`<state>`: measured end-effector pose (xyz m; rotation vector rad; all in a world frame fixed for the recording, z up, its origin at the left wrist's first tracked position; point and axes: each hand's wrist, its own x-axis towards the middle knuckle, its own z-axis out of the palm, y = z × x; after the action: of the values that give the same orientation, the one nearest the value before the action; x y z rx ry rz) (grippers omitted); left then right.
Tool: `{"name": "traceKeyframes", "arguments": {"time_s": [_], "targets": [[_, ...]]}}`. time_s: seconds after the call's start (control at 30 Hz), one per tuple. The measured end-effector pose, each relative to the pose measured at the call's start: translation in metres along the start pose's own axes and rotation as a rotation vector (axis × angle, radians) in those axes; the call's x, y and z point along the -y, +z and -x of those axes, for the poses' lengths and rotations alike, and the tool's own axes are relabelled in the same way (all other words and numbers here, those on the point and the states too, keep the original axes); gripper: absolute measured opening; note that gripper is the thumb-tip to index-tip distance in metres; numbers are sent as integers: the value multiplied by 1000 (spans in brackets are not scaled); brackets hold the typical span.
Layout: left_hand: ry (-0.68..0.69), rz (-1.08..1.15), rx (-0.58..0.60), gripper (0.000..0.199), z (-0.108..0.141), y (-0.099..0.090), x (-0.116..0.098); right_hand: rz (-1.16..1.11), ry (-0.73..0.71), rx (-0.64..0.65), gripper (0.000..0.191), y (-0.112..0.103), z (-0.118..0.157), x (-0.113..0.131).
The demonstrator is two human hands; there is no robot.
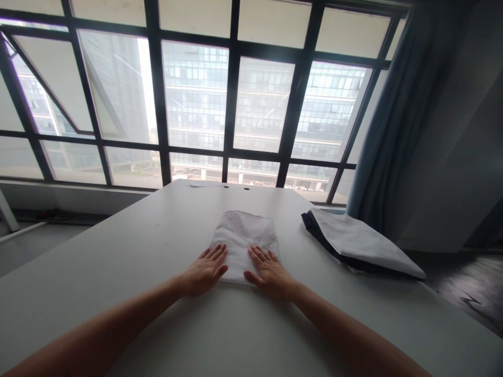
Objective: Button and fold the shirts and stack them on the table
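Note:
A folded white cloth (243, 230) lies flat on the white table (129, 262), straight in front of me. Its surface shows some wrinkles, and its exact kind cannot be made out. My left hand (205, 269) rests palm down over its near left edge, fingers stretched out and thumb apart. On the near right edge, my right hand (271, 272) lies flat in the same way, with its fingers spread. Between the two thumbs a strip of the cloth's near edge shows. Neither hand grips anything.
To the right, a stack of folded white and dark navy cloth (359, 241) sits at the table's edge. Two dark round holes (247, 189) mark the far end. Beyond stand large dark-framed windows (196, 99), with a blue-grey curtain (387, 141) on the right.

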<state>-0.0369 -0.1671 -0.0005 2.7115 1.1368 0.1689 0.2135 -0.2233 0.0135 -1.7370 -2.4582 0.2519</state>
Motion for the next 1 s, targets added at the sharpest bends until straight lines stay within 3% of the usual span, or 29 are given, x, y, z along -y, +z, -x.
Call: {"name": "traceKeyframes", "arguments": {"time_s": [0.17,0.4,0.6,0.7,0.77,0.83,0.9,1.0], "targets": [[-111,-38,43,69,-3,-9,11,8,34,13,86,-4,3,-12],[-221,-104,46,70,-10,-15,35,48,199,13,79,-10,11,-35],[-414,-170,-47,72,-11,-22,85,72,111,-56,79,-7,16,-12],[-514,-252,-157,69,-8,-30,96,107,-19,-126,75,-14,23,7],[-497,-304,-267,63,-7,-34,87,137,-118,-171,70,-20,27,18],[-396,-292,-348,58,-6,-34,62,147,-202,-192,63,-24,30,27],[-250,-204,-346,57,-3,-28,27,114,-279,-198,56,-24,31,33],[7,-72,-254,62,3,-14,-21,22,-353,-249,47,-19,27,33]]}}
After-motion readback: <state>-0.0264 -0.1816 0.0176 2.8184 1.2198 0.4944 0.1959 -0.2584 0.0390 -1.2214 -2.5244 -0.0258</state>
